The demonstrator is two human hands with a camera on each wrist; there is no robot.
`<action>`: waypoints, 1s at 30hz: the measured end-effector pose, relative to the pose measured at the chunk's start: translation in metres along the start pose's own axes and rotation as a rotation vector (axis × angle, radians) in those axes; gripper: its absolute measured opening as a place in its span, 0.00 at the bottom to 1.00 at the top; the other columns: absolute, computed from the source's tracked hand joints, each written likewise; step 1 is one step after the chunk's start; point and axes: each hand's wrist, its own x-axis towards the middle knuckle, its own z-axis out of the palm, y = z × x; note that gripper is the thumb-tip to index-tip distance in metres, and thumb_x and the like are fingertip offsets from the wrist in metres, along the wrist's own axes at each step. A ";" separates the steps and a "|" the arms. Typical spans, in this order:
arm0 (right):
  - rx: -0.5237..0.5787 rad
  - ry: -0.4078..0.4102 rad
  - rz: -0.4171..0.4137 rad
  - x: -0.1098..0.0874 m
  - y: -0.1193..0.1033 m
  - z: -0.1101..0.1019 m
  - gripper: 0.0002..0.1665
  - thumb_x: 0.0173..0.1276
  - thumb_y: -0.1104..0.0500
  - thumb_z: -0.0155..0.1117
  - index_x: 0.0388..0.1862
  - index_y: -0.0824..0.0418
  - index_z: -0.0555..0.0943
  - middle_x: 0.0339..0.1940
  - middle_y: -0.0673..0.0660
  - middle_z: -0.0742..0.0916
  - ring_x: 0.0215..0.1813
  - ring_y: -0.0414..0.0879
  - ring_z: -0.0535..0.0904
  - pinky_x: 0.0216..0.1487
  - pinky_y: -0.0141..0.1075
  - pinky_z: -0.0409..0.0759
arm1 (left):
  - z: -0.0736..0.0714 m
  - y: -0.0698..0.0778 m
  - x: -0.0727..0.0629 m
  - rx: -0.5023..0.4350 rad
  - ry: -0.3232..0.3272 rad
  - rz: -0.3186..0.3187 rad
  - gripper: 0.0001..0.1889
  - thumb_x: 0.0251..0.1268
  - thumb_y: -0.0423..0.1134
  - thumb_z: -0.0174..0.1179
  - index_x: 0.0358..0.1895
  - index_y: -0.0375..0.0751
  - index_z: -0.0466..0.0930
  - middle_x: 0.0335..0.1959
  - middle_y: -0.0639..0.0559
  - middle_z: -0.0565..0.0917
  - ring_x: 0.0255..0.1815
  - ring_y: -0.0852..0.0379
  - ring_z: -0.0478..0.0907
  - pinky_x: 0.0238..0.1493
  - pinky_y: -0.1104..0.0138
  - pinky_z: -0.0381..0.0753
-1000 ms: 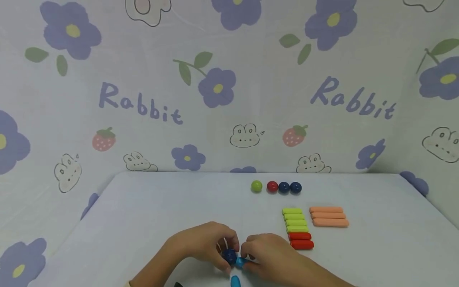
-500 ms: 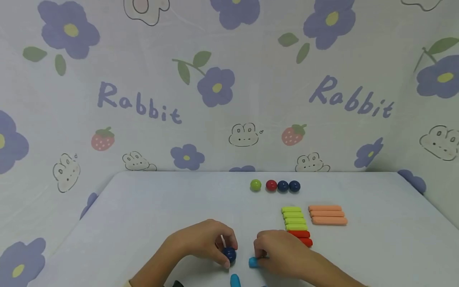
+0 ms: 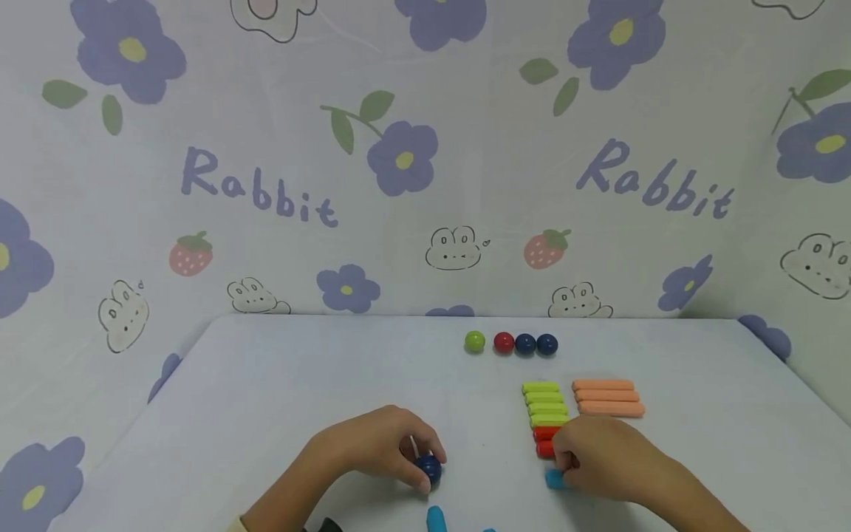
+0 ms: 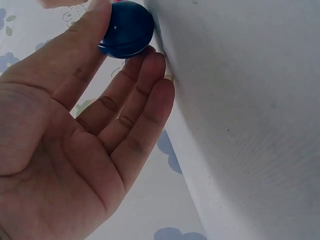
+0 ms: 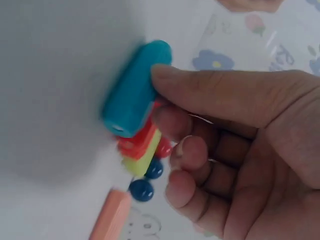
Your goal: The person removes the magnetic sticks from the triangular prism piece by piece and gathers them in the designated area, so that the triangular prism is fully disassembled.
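Observation:
My left hand holds a glossy dark blue ball low over the table, its thumb on the near side and fingers beyond. In the left wrist view the ball shows a groove round it, with the thumb pressed against one side. To the right, my right hand pinches a short bright blue rod by thumb and forefinger. That rod lies just in front of two red rods, which the hand partly covers. Another blue rod lies below the ball at the frame's bottom edge.
Several yellow-green rods line up behind the red ones. Three orange rods lie beside them. Farther back sit a green ball, a red ball and two dark blue balls. A dark object peeks in at the bottom.
My right hand has drawn the blue rod away from the ball, rightward to the front of the red rods. The left hand stays in nearly the same place with the ball.

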 end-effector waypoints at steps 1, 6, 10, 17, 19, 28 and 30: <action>-0.004 0.013 0.009 -0.001 0.002 -0.001 0.16 0.55 0.63 0.79 0.19 0.48 0.80 0.17 0.42 0.75 0.26 0.39 0.70 0.28 0.33 0.70 | 0.000 0.000 0.001 0.004 0.000 -0.001 0.13 0.56 0.39 0.76 0.44 0.53 0.89 0.34 0.66 0.83 0.36 0.67 0.79 0.42 0.72 0.79; -0.018 0.077 -0.046 -0.005 0.011 -0.002 0.15 0.54 0.64 0.79 0.20 0.48 0.82 0.18 0.39 0.74 0.25 0.37 0.69 0.27 0.31 0.71 | 0.000 0.003 0.005 0.022 -0.006 -0.009 0.13 0.58 0.41 0.74 0.47 0.53 0.89 0.35 0.66 0.83 0.36 0.67 0.79 0.42 0.72 0.79; -0.038 0.115 -0.100 -0.004 0.015 -0.001 0.17 0.55 0.65 0.79 0.19 0.48 0.80 0.17 0.39 0.73 0.24 0.35 0.68 0.26 0.29 0.70 | -0.002 0.003 0.010 0.083 0.004 -0.023 0.13 0.60 0.42 0.73 0.49 0.55 0.88 0.35 0.66 0.82 0.37 0.67 0.79 0.42 0.72 0.79; -0.014 0.111 -0.119 0.000 0.018 0.001 0.14 0.58 0.63 0.78 0.22 0.48 0.82 0.18 0.39 0.74 0.25 0.34 0.69 0.26 0.30 0.71 | -0.022 -0.003 0.052 0.350 0.124 -0.103 0.18 0.60 0.44 0.73 0.53 0.50 0.84 0.45 0.58 0.85 0.46 0.60 0.80 0.53 0.63 0.79; -0.015 0.121 -0.106 -0.002 0.020 0.001 0.15 0.57 0.63 0.78 0.22 0.47 0.81 0.18 0.39 0.74 0.25 0.34 0.68 0.26 0.30 0.70 | -0.029 -0.004 0.076 0.420 0.193 -0.146 0.19 0.60 0.43 0.73 0.53 0.47 0.84 0.47 0.56 0.85 0.50 0.57 0.79 0.56 0.60 0.78; -0.029 0.158 -0.175 0.000 0.017 0.004 0.15 0.57 0.68 0.74 0.23 0.48 0.82 0.20 0.37 0.75 0.26 0.35 0.69 0.28 0.29 0.74 | -0.035 -0.015 0.141 0.370 0.464 -0.313 0.21 0.64 0.39 0.69 0.60 0.45 0.81 0.57 0.49 0.83 0.60 0.50 0.77 0.62 0.54 0.74; -0.029 0.170 -0.186 0.001 0.015 0.005 0.16 0.57 0.69 0.74 0.22 0.48 0.82 0.20 0.38 0.75 0.26 0.34 0.68 0.27 0.29 0.73 | -0.034 -0.016 0.144 0.362 0.495 -0.322 0.21 0.65 0.39 0.67 0.62 0.45 0.80 0.59 0.49 0.82 0.62 0.49 0.76 0.63 0.54 0.74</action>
